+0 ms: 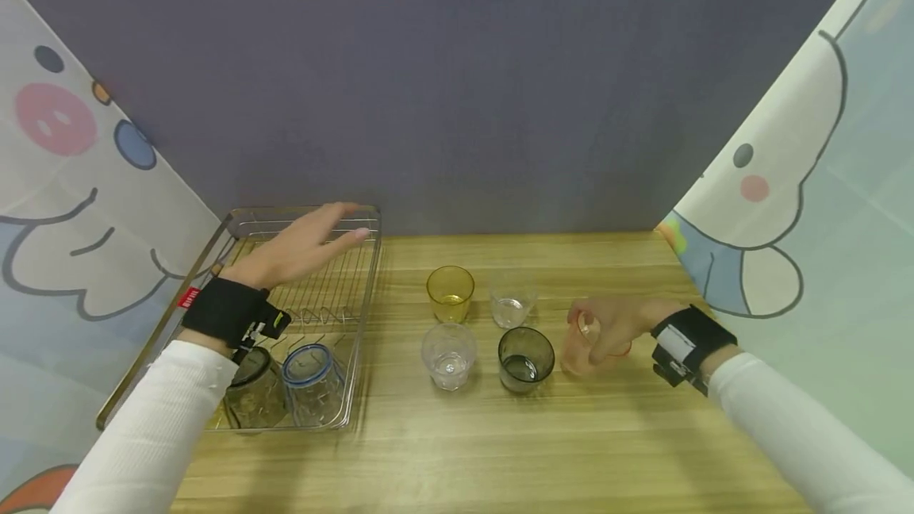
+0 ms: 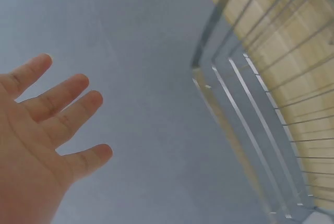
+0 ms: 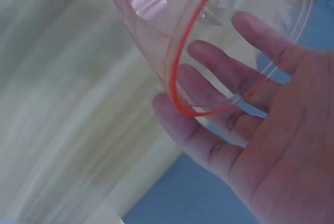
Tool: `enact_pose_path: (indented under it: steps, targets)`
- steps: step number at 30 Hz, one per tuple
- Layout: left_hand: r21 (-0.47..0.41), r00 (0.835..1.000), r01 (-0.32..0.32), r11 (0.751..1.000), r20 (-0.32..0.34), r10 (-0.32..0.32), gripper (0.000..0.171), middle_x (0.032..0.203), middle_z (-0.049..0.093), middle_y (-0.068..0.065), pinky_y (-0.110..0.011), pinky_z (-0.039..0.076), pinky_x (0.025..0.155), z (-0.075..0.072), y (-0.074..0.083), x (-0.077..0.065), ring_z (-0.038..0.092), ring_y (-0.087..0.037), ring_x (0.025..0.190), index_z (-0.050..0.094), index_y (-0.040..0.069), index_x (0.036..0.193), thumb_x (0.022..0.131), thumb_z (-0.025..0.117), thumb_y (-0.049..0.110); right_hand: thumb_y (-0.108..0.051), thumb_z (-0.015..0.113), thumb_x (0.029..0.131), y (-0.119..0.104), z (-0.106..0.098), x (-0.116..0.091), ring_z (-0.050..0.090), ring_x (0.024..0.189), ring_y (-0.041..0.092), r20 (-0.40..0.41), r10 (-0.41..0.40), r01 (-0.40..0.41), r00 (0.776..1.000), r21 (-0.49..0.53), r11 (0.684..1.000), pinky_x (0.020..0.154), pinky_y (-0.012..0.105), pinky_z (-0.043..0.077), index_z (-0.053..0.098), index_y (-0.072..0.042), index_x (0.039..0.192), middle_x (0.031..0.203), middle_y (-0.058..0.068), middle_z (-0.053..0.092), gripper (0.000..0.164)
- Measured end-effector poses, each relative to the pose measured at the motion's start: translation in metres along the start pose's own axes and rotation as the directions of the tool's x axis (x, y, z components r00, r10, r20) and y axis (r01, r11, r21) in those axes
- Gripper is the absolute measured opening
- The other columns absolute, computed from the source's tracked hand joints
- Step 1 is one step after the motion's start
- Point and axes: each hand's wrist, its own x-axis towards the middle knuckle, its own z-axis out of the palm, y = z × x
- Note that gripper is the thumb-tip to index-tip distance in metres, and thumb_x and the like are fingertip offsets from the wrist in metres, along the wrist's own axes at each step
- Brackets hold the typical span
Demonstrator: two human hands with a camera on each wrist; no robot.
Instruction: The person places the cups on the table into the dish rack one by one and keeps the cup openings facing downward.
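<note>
My right hand (image 1: pixel 616 325) grips a pink glass (image 1: pixel 575 352), its fingers curved round the side. In the right wrist view, several fingers (image 3: pixel 219 85) show through the clear wall below the red-tinted rim. My left hand (image 1: pixel 300 246) hovers over the far part of a wire dish rack (image 1: pixel 370 284), fingers spread and holding nothing; the left wrist view shows it beside the rack's rails (image 2: pixel 250 109). A smoky dark glass (image 1: pixel 525 359) stands just left of the pink one. Two upturned glasses, one dark (image 1: pixel 255 395) and one blue-rimmed (image 1: pixel 314 389), sit at the rack's near end.
An amber glass (image 1: pixel 451 294) and two clear glasses, one behind (image 1: pixel 511 304) and one nearer (image 1: pixel 449 357), stand upright on the wooden table (image 1: pixel 457 458). A grey panel (image 1: pixel 457 86) rises at the back, with cartoon-printed sheets (image 1: pixel 771 260) at both sides.
</note>
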Motion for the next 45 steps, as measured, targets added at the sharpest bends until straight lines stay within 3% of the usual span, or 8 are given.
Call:
enact_pose_path:
  steps: [2, 7, 12, 19, 26, 32, 37, 45]
  targets:
    - [0.044, 1.0, -0.017, 0.999, 0.006, 0.017, 0.069, 0.16, 0.032, -0.016, -0.062, 0.018, 0.12, 0.002, 0.008, 0.004, 0.028, -0.038, 0.148, 0.029, 0.012, 0.155, 0.103, 0.037, 0.056, -0.014, 0.077, 0.064, -0.001, -0.009, -0.002, 0.051, 0.106, 0.028, -0.02, -0.019, 0.019, 1.0, -0.011, 1.0, 0.082, 0.034, 0.047, 0.051, -0.007, 0.124, 0.122, 0.019, 0.051, 0.065]
    - [0.137, 0.998, -0.068, 0.988, 0.013, 0.067, 0.073, 0.159, 0.033, -0.014, -0.063, 0.007, 0.122, 0.006, 0.031, 0.014, 0.028, -0.036, 0.149, 0.031, 0.013, 0.154, 0.1, 0.038, 0.06, -0.025, 0.081, 0.069, -0.006, -0.03, -0.008, 0.052, 0.117, 0.035, -0.052, -0.012, 0.009, 0.999, -0.048, 0.999, 0.09, 0.044, 0.049, 0.05, -0.009, 0.128, 0.127, 0.021, 0.053, 0.069]
    - [0.175, 0.994, -0.11, 0.978, -0.005, 0.113, 0.077, 0.158, 0.036, -0.011, -0.061, 0.006, 0.123, 0.011, 0.054, 0.025, 0.031, -0.032, 0.148, 0.032, 0.014, 0.154, 0.098, 0.037, 0.066, -0.033, 0.081, 0.072, -0.01, -0.047, -0.015, 0.053, 0.12, 0.037, -0.112, 0.003, -0.01, 0.994, -0.064, 0.998, 0.092, 0.047, 0.049, 0.051, -0.013, 0.128, 0.128, 0.021, 0.054, 0.067]
    - [0.171, 0.988, -0.154, 0.973, 0.003, 0.155, 0.077, 0.159, 0.034, -0.007, -0.058, 0.006, 0.124, 0.019, 0.081, 0.042, 0.029, -0.029, 0.15, 0.03, 0.017, 0.155, 0.097, 0.037, 0.067, -0.032, 0.078, 0.074, -0.018, -0.062, -0.018, 0.053, 0.116, 0.034, -0.155, -0.047, 0.044, 0.987, -0.019, 0.999, 0.091, 0.044, 0.049, 0.049, -0.011, 0.132, 0.129, 0.02, 0.053, 0.069]
    - [0.209, 0.98, -0.2, 0.957, 0.023, 0.2, 0.077, 0.159, 0.035, -0.005, -0.058, 0.008, 0.125, 0.035, 0.105, 0.058, 0.031, -0.025, 0.149, 0.029, 0.019, 0.155, 0.097, 0.038, 0.067, -0.031, 0.077, 0.08, -0.019, -0.068, -0.018, 0.052, 0.119, 0.036, -0.21, -0.088, 0.095, 0.974, 0.024, 0.995, 0.094, 0.047, 0.049, 0.045, -0.005, 0.139, 0.132, 0.022, 0.053, 0.073]
    - [0.214, 0.966, -0.258, 0.942, 0.061, 0.25, 0.077, 0.16, 0.034, -0.005, -0.059, 0.009, 0.124, 0.057, 0.126, 0.066, 0.031, -0.025, 0.149, 0.028, 0.017, 0.156, 0.097, 0.04, 0.066, -0.035, 0.073, 0.084, -0.024, -0.07, -0.016, 0.054, 0.123, 0.036, -0.269, -0.12, 0.132, 0.956, 0.026, 0.991, 0.096, 0.048, 0.051, 0.044, -0.01, 0.143, 0.134, 0.016, 0.056, 0.071]
    - [0.228, 0.965, -0.26, 0.938, 0.087, 0.246, 0.078, 0.16, 0.033, -0.003, -0.056, 0.008, 0.125, 0.078, 0.137, 0.071, 0.029, -0.023, 0.15, 0.025, 0.019, 0.157, 0.097, 0.039, 0.067, -0.034, 0.074, 0.084, -0.029, -0.068, -0.009, 0.057, 0.122, 0.032, -0.326, -0.16, 0.18, 0.932, 0.032, 0.983, 0.099, 0.049, 0.05, 0.046, -0.013, 0.142, 0.132, 0.012, 0.06, 0.068]
    - [0.24, 0.956, -0.289, 0.927, 0.122, 0.267, 0.087, 0.16, 0.033, -0.007, -0.059, 0.011, 0.124, 0.1, 0.15, 0.076, 0.03, -0.024, 0.15, 0.023, 0.017, 0.157, 0.093, 0.04, 0.073, -0.037, 0.074, 0.086, -0.039, -0.063, -0.002, 0.054, 0.125, 0.029, -0.327, -0.175, 0.224, 0.929, 0.118, 0.967, 0.103, 0.049, 0.047, 0.042, -0.017, 0.145, 0.14, 0.01, 0.056, 0.07]
